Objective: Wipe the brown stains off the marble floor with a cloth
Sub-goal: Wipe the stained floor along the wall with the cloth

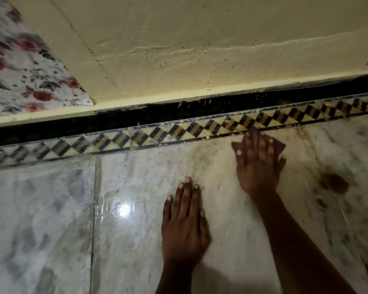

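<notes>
Pale grey-veined marble floor (51, 209) fills the lower half of the view, glossy enough to throw back a bright lamp glare, and it ends at a patterned border strip of black, amber and cream diamonds (136, 136) under a black skirting band (157, 113) and a cream painted wall (200, 49). Flowered fabric with red blooms (19, 66) hangs at the upper left.

2 bare hands are down on the tiles. The left hand (185, 225) lies flat with fingers together and straight, holding nothing, seemingly propping the body. The right hand (257, 164) is spread, fingers apart, pressing down on a brownish cloth (278, 146) whose edge shows just past the fingers, close against the border strip; motion blur softens it, so the cloth's exact outline is hard to read.

A dark brown stain (336, 183), the clearest 1, sits just to the right of the right wrist, apart from the cloth. A fainter tan smear (217, 158) spreads across the tile around and left of the right hand.

My judgement: the wiping is under way with plenty left. To do it well, keep the palm weight over the cloth, work the joint along the border with short strokes, then drag right onto the dark patch, turning to a cleaner fold so grime is lifted and not spread.
</notes>
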Demonstrator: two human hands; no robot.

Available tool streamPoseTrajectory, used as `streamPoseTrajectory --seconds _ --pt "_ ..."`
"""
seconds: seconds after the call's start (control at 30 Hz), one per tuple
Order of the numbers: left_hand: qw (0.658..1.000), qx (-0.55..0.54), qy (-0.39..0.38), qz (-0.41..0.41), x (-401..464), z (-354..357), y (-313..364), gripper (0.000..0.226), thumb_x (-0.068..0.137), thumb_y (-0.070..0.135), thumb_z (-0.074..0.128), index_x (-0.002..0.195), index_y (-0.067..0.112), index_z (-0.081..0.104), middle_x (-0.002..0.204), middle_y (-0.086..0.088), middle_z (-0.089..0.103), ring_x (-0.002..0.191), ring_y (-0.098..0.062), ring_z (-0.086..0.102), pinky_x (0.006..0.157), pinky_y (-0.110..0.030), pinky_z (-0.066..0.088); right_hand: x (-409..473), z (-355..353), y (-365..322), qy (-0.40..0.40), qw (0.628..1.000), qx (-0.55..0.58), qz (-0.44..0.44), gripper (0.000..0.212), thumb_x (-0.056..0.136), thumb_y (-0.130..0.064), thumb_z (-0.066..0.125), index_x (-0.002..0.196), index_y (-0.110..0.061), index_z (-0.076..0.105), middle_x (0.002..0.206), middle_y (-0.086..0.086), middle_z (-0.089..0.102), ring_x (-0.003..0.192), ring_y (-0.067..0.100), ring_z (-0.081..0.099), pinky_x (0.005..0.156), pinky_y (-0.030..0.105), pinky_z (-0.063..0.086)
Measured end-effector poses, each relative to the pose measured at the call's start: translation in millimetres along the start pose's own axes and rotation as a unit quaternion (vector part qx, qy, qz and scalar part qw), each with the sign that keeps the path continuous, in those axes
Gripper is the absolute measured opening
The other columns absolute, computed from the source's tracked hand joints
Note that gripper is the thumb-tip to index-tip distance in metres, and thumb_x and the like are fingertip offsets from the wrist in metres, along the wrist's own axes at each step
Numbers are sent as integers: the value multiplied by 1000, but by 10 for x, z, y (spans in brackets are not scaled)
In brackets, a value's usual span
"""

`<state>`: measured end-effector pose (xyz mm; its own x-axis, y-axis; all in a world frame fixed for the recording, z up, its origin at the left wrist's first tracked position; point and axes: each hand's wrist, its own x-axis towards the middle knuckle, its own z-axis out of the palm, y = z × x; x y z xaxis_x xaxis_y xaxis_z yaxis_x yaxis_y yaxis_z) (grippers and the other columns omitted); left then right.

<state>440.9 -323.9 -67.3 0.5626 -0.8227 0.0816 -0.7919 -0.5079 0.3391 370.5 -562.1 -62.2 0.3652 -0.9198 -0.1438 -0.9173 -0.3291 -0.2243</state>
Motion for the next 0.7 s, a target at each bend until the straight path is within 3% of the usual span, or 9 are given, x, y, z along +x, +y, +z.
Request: streamPoseTrajectory --seconds 0.07,0.17,0.23,0.37,0.43,0.5,0.6,0.7 --pt "1000 -4 2 -5 -7 23 -2 64 105 33 40 167 18 31 178 0 19 165 -15 16 129 -47 28 97 46 -346 -31 999 16 -4 72 103 -61 6 170 -37 0 180 3 -9 166 32 -10 128 68 -2" --pt "999 -21 10 -22 11 33 -31 65 107 34 38 168 16 27 178 -1 18 165 -15 14 130 -46 26 -243 93 -420 -77 968 -43 -234 71 103 -59 10 171 -38 7 181 -2 -5 167 30 -4 128 69 11" --pt "998 -38 5 -50 -26 -8 -25 66 107 35 37 169 15 24 178 -2 16 166 -16 13 131 -48 24 -690 80 -145 -95 949 -77 -290 66 106 -57 14 170 -43 3 180 -8 -5 167 24 -3 128 67 13" --pt "985 -50 30 -165 -2 -174 -133 73 107 37 36 171 13 10 180 -6 0 167 -21 0 134 -52 10 -842 -30 -97 -92 991 -18 -92 63 110 -59 17 168 -47 -6 180 -6 -12 166 25 -12 128 67 -2" --pt "977 16 36 -212 50 -261 -617 77 106 45 34 170 10 9 179 -10 -2 167 -27 -1 134 -54 5 -620 58 -508 -93 995 30 7 68 110 -59 20 169 -40 -7 179 1 -18 164 31 -19 128 68 -6" --pt "960 60 39 -270 15 -427 -1193 82 104 54 28 169 8 11 179 -14 2 166 -30 1 133 -56 1 -492 149 -1005 -90 994 50 30 72 110 -58 23 170 -35 -8 178 3 -22 163 34 -23 128 68 -6" --pt "938 62 75 -332 -120 -500 -1604 80 104 54 23 169 8 15 179 -14 9 166 -30 6 133 -58 7 -601 367 -1586 -87 988 18 -124 74 110 -57 27 169 -35 -13 178 -1 -22 164 32 -21 128 66 -6" --pt "933 47 98 -342 -68 -480 -1549 77 104 47 26 168 5 17 178 -14 12 166 -29 10 132 -57 9 -986 448 -1562 -94 932 -53 -347 64 110 -60 14 169 -44 -6 178 -6 -20 164 25 -22 130 63 -5"
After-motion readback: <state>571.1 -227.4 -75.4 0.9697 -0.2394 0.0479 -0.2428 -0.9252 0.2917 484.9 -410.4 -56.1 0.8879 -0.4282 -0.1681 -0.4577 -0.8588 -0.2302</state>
